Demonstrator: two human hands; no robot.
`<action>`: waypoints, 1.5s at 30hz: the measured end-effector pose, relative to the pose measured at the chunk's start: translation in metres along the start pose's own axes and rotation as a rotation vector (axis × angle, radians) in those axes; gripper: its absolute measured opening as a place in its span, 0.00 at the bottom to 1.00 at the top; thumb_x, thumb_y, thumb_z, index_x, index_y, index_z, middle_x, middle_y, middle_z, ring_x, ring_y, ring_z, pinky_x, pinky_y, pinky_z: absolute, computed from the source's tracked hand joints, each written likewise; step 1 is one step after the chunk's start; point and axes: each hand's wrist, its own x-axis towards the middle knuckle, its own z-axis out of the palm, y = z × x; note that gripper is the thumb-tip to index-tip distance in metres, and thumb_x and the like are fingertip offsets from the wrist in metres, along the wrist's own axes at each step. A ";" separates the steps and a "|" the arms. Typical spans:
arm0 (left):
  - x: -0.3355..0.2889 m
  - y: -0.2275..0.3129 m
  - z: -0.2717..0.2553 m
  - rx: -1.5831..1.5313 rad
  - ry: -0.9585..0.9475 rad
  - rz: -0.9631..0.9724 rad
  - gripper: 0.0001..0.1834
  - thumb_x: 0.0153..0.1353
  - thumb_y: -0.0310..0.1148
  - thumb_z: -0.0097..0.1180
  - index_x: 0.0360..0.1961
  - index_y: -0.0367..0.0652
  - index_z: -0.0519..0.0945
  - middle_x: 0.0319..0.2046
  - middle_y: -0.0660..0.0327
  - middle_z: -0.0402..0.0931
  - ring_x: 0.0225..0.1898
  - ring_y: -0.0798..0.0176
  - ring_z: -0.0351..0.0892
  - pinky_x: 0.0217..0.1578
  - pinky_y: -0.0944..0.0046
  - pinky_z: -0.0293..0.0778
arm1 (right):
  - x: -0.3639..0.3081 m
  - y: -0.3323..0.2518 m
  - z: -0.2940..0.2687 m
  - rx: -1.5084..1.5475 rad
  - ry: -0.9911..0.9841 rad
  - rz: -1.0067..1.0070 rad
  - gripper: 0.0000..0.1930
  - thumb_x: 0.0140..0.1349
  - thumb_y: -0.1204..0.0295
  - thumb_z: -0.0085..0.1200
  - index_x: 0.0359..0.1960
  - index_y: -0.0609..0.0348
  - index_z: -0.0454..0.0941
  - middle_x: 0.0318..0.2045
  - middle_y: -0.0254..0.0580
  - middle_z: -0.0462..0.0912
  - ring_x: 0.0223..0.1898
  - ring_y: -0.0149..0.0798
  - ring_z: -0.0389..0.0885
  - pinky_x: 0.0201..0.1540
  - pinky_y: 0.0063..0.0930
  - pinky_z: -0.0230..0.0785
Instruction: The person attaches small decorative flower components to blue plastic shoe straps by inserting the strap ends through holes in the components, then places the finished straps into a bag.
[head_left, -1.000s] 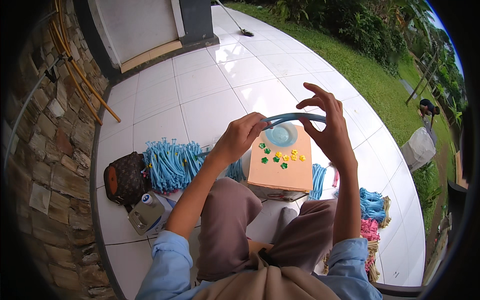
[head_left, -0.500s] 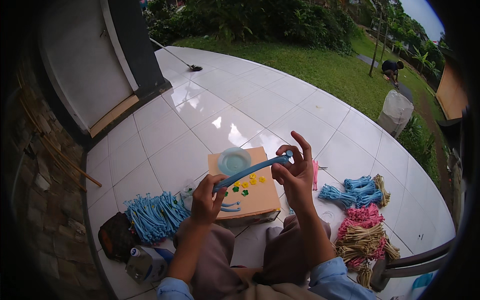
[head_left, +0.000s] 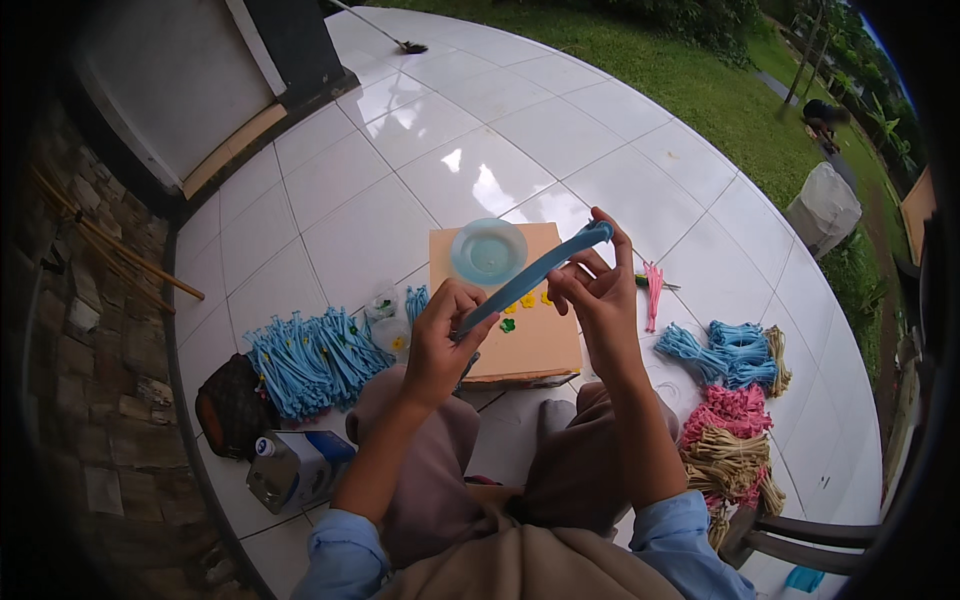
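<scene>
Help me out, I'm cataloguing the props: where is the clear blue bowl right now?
In the head view the clear blue bowl sits on the far left corner of the cardboard box, just beyond the blue strip stretched between both hands.

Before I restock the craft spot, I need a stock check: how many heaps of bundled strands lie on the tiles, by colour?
Blue heaps: 2, the big left blue heap and the right blue heap.
Pink heaps: 1, the pink heap; a few loose pink strands lie apart.
Tan heaps: 1, the tan heap.
Total: 4 heaps.
</scene>
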 end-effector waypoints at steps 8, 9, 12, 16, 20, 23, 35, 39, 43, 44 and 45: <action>-0.003 -0.023 -0.012 -0.254 0.166 -0.298 0.10 0.61 0.29 0.49 0.26 0.43 0.62 0.27 0.67 0.65 0.22 0.80 0.60 0.22 0.78 0.58 | 0.052 0.058 -0.021 -0.486 -0.127 -0.018 0.27 0.55 0.76 0.53 0.56 0.60 0.55 0.32 0.48 0.79 0.30 0.34 0.78 0.36 0.25 0.71; 0.001 -0.026 -0.009 -0.370 0.226 -0.319 0.11 0.62 0.30 0.49 0.26 0.45 0.60 0.26 0.67 0.64 0.21 0.80 0.59 0.20 0.78 0.57 | 0.061 0.079 -0.037 -0.657 -0.188 -0.005 0.26 0.54 0.78 0.51 0.55 0.60 0.56 0.32 0.49 0.79 0.30 0.38 0.78 0.36 0.27 0.71; 0.002 -0.027 -0.006 -0.584 0.258 -0.419 0.13 0.63 0.31 0.48 0.26 0.48 0.57 0.25 0.68 0.62 0.19 0.79 0.57 0.18 0.77 0.54 | 0.076 0.130 -0.069 -1.115 -0.320 0.021 0.28 0.48 0.85 0.46 0.53 0.59 0.58 0.33 0.51 0.78 0.36 0.48 0.76 0.40 0.34 0.70; -0.003 -0.029 -0.015 -0.691 0.197 -0.562 0.13 0.63 0.32 0.48 0.28 0.49 0.55 0.23 0.69 0.59 0.18 0.79 0.54 0.17 0.76 0.52 | 0.068 0.153 -0.073 -1.137 -0.540 -0.071 0.34 0.43 0.87 0.44 0.57 0.57 0.54 0.37 0.49 0.75 0.45 0.50 0.69 0.48 0.38 0.64; -0.001 -0.031 -0.018 -0.631 0.180 -0.587 0.14 0.62 0.31 0.48 0.27 0.50 0.55 0.23 0.69 0.60 0.17 0.79 0.54 0.17 0.77 0.52 | 0.069 0.161 -0.075 -1.152 -0.538 -0.149 0.36 0.42 0.87 0.43 0.58 0.57 0.53 0.36 0.47 0.75 0.44 0.50 0.68 0.49 0.39 0.63; 0.000 -0.031 -0.019 -0.591 0.145 -0.604 0.14 0.61 0.30 0.49 0.27 0.50 0.55 0.23 0.70 0.60 0.17 0.80 0.54 0.17 0.77 0.52 | 0.072 0.163 -0.073 -1.185 -0.548 -0.148 0.35 0.43 0.87 0.43 0.58 0.59 0.53 0.35 0.48 0.74 0.41 0.50 0.69 0.49 0.38 0.63; 0.008 -0.026 -0.015 -0.410 0.308 -0.377 0.14 0.57 0.28 0.55 0.26 0.44 0.60 0.22 0.69 0.57 0.18 0.79 0.60 0.18 0.77 0.59 | 0.059 0.081 -0.021 -0.874 -0.363 -0.403 0.35 0.44 0.88 0.53 0.57 0.59 0.54 0.35 0.43 0.72 0.35 0.37 0.74 0.44 0.29 0.68; 0.003 -0.015 -0.017 -0.362 0.334 -0.267 0.15 0.55 0.30 0.58 0.24 0.42 0.62 0.24 0.66 0.65 0.24 0.75 0.70 0.26 0.76 0.70 | 0.017 0.037 0.025 -0.764 -0.373 -0.462 0.36 0.44 0.88 0.53 0.57 0.57 0.54 0.35 0.44 0.73 0.37 0.38 0.75 0.45 0.29 0.68; 0.003 -0.006 -0.017 -0.385 0.275 -0.316 0.17 0.54 0.31 0.59 0.23 0.42 0.61 0.28 0.60 0.73 0.31 0.70 0.77 0.35 0.71 0.76 | -0.004 0.035 0.033 -0.764 -0.389 -0.550 0.35 0.45 0.88 0.53 0.57 0.57 0.54 0.34 0.45 0.73 0.38 0.39 0.75 0.44 0.30 0.69; 0.003 -0.007 -0.016 -0.384 0.274 -0.323 0.17 0.54 0.31 0.59 0.23 0.42 0.61 0.28 0.60 0.73 0.31 0.70 0.77 0.35 0.71 0.76 | -0.007 0.034 0.033 -0.753 -0.385 -0.571 0.35 0.45 0.88 0.53 0.57 0.57 0.54 0.34 0.45 0.73 0.39 0.39 0.76 0.44 0.30 0.69; 0.003 -0.007 -0.015 -0.367 0.271 -0.303 0.17 0.53 0.30 0.59 0.22 0.43 0.60 0.28 0.59 0.74 0.32 0.69 0.77 0.35 0.70 0.77 | -0.007 0.033 0.033 -0.755 -0.393 -0.578 0.35 0.45 0.88 0.53 0.57 0.57 0.54 0.35 0.45 0.73 0.39 0.40 0.76 0.44 0.31 0.69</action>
